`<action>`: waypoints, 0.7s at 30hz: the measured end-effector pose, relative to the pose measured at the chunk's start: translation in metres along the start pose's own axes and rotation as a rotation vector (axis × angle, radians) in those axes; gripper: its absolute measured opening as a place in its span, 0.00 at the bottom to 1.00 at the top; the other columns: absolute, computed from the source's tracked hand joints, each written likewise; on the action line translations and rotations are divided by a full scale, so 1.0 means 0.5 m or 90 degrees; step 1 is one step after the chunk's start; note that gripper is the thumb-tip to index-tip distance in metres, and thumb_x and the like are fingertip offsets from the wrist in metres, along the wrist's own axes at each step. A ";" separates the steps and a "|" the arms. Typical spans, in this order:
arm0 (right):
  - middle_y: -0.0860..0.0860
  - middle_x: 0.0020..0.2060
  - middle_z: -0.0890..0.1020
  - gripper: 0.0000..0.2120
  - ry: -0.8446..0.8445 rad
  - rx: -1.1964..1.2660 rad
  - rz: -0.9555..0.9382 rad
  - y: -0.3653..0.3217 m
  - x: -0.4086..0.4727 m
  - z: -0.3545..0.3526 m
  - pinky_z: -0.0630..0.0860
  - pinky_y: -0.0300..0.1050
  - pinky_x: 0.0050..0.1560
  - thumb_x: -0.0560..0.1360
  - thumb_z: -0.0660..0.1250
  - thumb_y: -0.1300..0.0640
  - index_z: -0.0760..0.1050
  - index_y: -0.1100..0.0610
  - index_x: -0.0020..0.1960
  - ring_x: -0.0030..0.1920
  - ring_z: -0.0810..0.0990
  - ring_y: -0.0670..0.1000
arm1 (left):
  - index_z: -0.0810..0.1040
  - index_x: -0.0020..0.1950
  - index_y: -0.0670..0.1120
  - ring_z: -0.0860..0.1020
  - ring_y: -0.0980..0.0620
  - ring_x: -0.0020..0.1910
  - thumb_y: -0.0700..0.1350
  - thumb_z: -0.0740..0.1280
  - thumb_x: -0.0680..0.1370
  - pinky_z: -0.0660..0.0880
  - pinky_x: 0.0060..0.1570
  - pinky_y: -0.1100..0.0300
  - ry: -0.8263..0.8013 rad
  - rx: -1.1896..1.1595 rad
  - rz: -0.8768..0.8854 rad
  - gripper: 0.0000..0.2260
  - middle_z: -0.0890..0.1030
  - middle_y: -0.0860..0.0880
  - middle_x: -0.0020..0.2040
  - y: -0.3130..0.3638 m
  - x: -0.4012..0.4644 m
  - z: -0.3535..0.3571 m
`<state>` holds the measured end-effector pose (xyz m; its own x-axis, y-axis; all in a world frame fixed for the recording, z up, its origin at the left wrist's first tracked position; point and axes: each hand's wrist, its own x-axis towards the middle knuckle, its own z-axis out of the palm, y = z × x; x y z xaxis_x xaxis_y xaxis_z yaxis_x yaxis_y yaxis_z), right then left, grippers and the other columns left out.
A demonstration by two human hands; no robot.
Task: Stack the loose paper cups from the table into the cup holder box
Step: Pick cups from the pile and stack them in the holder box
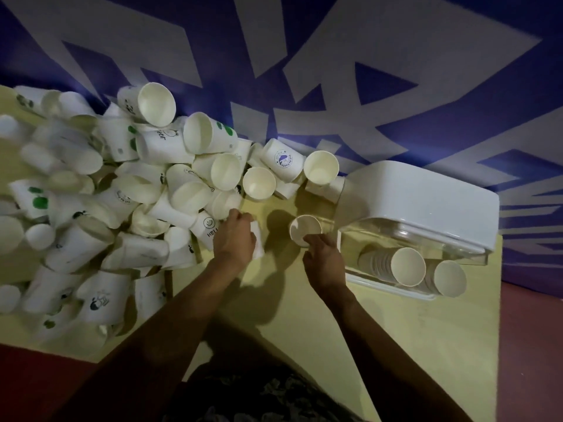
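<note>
A big heap of loose white paper cups (100,190) covers the left half of the yellow table (304,324). My left hand (234,239) is at the heap's right edge, closed on a white paper cup (257,243) that lies on its side under the fingers. My right hand (323,260) holds another paper cup (304,228) by its rim, its mouth turned up toward me. The cup holder box (426,208), clear with a white lid, lies on the right. Two stacks of cups (408,266) stick out of its open front.
A blue and white banner (335,71) hangs behind the table. The table's right edge runs just past the box, with red floor (530,345) beyond. A few single cups (321,167) lie between the heap and the box.
</note>
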<state>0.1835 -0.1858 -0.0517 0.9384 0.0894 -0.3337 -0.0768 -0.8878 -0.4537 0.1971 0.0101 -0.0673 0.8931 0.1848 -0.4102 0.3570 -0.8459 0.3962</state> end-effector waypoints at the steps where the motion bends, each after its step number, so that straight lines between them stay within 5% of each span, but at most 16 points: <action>1: 0.56 0.58 0.79 0.18 0.016 0.011 0.010 0.002 -0.011 0.006 0.77 0.50 0.48 0.70 0.65 0.68 0.78 0.59 0.59 0.56 0.77 0.60 | 0.76 0.63 0.47 0.77 0.42 0.55 0.41 0.65 0.76 0.74 0.50 0.51 -0.016 -0.013 0.011 0.15 0.71 0.45 0.62 -0.005 -0.006 0.005; 6: 0.49 0.50 0.82 0.09 0.094 0.034 0.027 0.012 -0.070 0.013 0.77 0.46 0.42 0.72 0.69 0.64 0.82 0.53 0.49 0.51 0.78 0.53 | 0.82 0.48 0.49 0.76 0.47 0.50 0.42 0.65 0.77 0.73 0.40 0.56 0.007 -0.044 0.080 0.06 0.79 0.50 0.48 -0.013 -0.059 0.017; 14: 0.46 0.40 0.85 0.05 0.271 0.031 -0.029 0.018 -0.161 -0.064 0.73 0.45 0.39 0.70 0.75 0.58 0.83 0.51 0.45 0.43 0.76 0.52 | 0.76 0.43 0.48 0.73 0.49 0.48 0.42 0.67 0.75 0.69 0.40 0.57 0.097 -0.156 0.142 0.02 0.79 0.50 0.42 0.057 -0.154 -0.012; 21: 0.46 0.42 0.83 0.08 0.379 0.128 -0.053 0.066 -0.245 -0.173 0.74 0.40 0.41 0.71 0.74 0.64 0.82 0.55 0.48 0.43 0.79 0.49 | 0.76 0.47 0.46 0.75 0.55 0.43 0.42 0.67 0.77 0.73 0.42 0.60 0.142 -0.264 0.347 0.01 0.77 0.53 0.43 0.192 -0.242 -0.055</action>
<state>0.0949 -0.2652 0.0455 0.9659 -0.1642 0.2000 -0.0035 -0.7811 -0.6244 0.1310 -0.0795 0.0429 0.9928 -0.0736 0.0946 -0.1199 -0.5952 0.7946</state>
